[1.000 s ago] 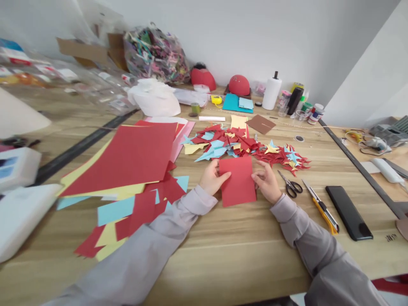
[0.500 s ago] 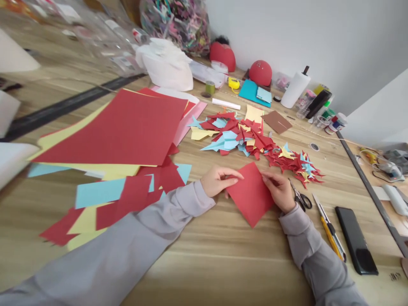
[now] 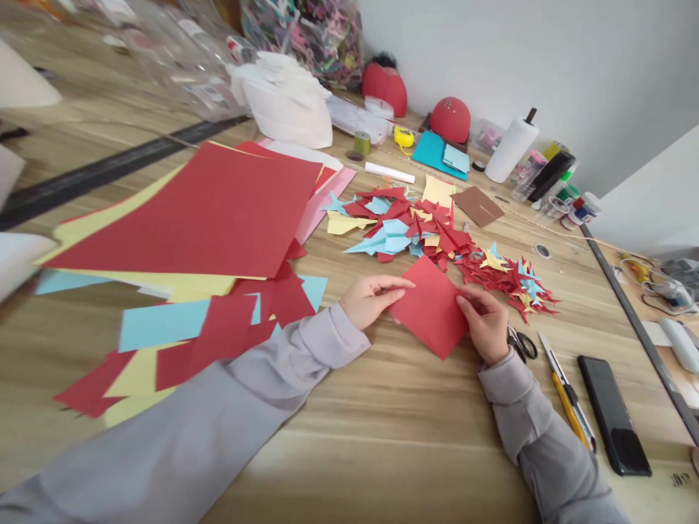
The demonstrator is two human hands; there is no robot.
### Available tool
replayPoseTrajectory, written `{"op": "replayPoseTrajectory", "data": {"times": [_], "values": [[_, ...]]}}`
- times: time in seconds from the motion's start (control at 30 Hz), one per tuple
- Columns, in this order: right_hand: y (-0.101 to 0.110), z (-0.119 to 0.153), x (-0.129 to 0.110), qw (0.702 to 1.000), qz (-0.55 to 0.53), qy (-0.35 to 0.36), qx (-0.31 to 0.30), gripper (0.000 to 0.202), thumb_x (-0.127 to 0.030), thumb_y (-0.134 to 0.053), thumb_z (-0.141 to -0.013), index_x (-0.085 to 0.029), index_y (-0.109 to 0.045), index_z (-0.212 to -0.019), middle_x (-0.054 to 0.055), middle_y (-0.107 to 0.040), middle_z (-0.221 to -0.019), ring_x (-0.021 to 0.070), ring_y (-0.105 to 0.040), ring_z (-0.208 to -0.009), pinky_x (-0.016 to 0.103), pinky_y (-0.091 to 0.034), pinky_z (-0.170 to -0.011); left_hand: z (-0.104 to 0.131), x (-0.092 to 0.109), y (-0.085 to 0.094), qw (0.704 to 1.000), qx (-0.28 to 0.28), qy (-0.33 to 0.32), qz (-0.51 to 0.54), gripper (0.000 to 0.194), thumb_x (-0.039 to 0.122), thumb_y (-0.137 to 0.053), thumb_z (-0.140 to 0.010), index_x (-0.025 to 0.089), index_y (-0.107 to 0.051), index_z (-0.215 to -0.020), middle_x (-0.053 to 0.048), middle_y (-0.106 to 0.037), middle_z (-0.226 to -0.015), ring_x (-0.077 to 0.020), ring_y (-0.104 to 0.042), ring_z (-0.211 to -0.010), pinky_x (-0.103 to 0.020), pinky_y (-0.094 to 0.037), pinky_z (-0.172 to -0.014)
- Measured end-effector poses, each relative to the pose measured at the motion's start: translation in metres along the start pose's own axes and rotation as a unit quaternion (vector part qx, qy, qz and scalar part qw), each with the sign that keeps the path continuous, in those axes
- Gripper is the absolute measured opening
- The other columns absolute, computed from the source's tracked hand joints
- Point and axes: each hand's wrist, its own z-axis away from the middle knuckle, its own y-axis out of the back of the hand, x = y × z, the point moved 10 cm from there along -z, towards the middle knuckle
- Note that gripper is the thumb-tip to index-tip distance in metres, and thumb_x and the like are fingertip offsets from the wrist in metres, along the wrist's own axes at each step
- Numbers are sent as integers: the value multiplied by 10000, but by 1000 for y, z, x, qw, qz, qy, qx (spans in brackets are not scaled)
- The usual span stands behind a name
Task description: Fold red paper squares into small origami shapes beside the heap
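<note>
A square sheet of red paper (image 3: pixel 431 309) is held just in front of me, its corners pointing up, down and sideways. My left hand (image 3: pixel 370 300) pinches its left side between thumb and forefinger. On the right side, my right hand (image 3: pixel 483 320) grips the sheet with the thumb on top and the other fingers partly hidden behind. Beyond the sheet lies a pile of folded paper planes (image 3: pixel 401 225) in red, blue and yellow. Small folded paper pieces (image 3: pixel 518 284) continue from it to the right.
Large red and yellow sheets (image 3: pixel 207 211) are stacked at the left, with cut paper strips (image 3: pixel 164 324) before them. To the right lie scissors (image 3: pixel 523 342), a yellow utility knife (image 3: pixel 568 397) and a black phone (image 3: pixel 614 415). A tape measure (image 3: pixel 403 137) and white roll (image 3: pixel 512 149) stand farther back.
The red sheet has turned slightly and moved a little up in view, still in both hands. My right hand's fingers have shifted along its edge. The camera view has shifted slightly.
</note>
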Motion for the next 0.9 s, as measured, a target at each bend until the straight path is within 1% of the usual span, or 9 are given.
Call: {"op": "replayPoseTrajectory", "data": {"times": [0.2, 0.37, 0.47, 0.6, 0.7, 0.8, 0.9], "values": [[3, -1, 3, 1000, 17, 1, 17, 219, -346, -659, -740, -192, -705, -888, 67, -725, -891, 212, -668, -825, 372, -527, -788, 1, 1, 1, 999, -1, -1, -35, 240, 235, -663, -666, 143, -727, -878, -26, -654, -685, -127, -581, -546, -253, -549, -449], [4, -1, 4, 1000, 7, 7, 22, 188, -321, -666, -738, -204, -707, -880, 58, -727, -891, 211, -669, -835, 370, -523, -795, 2, -1, -2, 999, -14, 10, -39, 284, 247, -646, -692, 125, -707, -940, -26, -663, -715, -132, -610, -526, -280, -565, -462], [5, -1, 3, 1000, 2, 9, 29, 169, -310, -672, -732, -205, -708, -860, 54, -729, -874, 207, -670, -825, 364, -522, -794, 3, -1, -5, 999, -30, 13, -43, 306, 260, -648, -705, 116, -692, -972, -21, -656, -640, -145, -627, -497, -273, -560, -458], [7, -1, -1, 999, 9, 12, 41, 153, -302, -671, -729, -201, -710, -837, 53, -728, -847, 202, -667, -809, 357, -517, -778, 4, -5, -8, 997, -49, 40, -44, 413, 291, -642, -731, 84, -640, -1088, -8, -616, -493, -151, -621, -441, -236, -526, -430], [9, -1, -2, 999, 5, 12, 51, 148, -296, -673, -723, -195, -709, -824, 53, -724, -829, 198, -661, -802, 352, -509, -770, 6, 1, -7, 998, -41, 22, -40, 526, 321, -641, -739, 83, -571, -1203, -5, -618, -495, -130, -584, -383, -206, -472, -376], [11, -2, 3, 998, -30, -8, 57, 153, -288, -686, -706, -195, -711, -824, 47, -719, -817, 188, -649, -779, 340, -500, -751, 8, 7, -6, 999, -38, 2, -28, 598, 327, -661, -719, 86, -532, -1251, -5, -630, -523, -123, -571, -371, -204, -453, -365], [12, -4, 15, 994, -81, -50, 56, 166, -292, -692, -690, -205, -715, -829, 34, -714, -813, 177, -631, -761, 324, -483, -727, 10, 6, -9, 998, -59, 9, -7, 539, 375, -638, -735, 63, -596, -1172, -7, -592, -460, -142, -589, -409, -221, -473, -400]]}}
